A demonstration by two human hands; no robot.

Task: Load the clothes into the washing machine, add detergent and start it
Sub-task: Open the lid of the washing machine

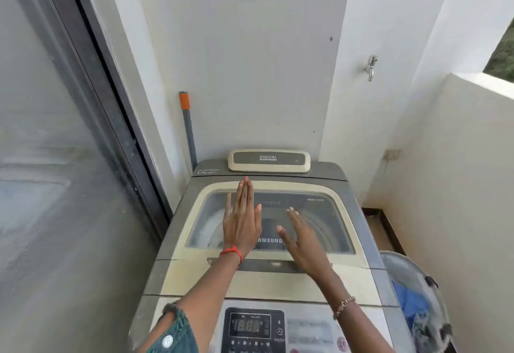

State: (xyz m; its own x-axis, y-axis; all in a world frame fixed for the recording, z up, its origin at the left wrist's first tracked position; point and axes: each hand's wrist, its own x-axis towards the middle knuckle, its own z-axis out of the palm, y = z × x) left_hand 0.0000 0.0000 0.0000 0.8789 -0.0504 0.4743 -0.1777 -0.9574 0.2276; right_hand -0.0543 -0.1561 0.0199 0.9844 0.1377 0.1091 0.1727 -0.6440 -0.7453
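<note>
Head view: a person reaches both bare arms out over a top-loading washing machine (328, 170) in a narrow white-walled corner. The left hand (241, 223) lies palm-down over the closed lid (319, 213), its fingers (244, 194) straight and close together, pointing to 12 o'clock, with the thumb held out at 3 o'clock. A red thread (232, 251) circles that wrist. The right hand (304, 244), blurred, is palm-down just beside it at 3 o'clock, fingers straight and loosely spread, angled toward 11 o'clock. Neither hand holds anything; whether the palms touch the lid cannot be told. A beaded bracelet (343, 306) sits on the right wrist.

The machine fills the lower centre, its long axis running from 6 to 12 o'clock, the control panel (254, 327) with lit display at the 6 o'clock end. The lid lies flat and shut.

A laundry basket (411, 269) stands beside the machine at 4 o'clock, holding blue clothes (409, 302). A tap (370, 67) juts from the wall at 2 o'clock.
</note>
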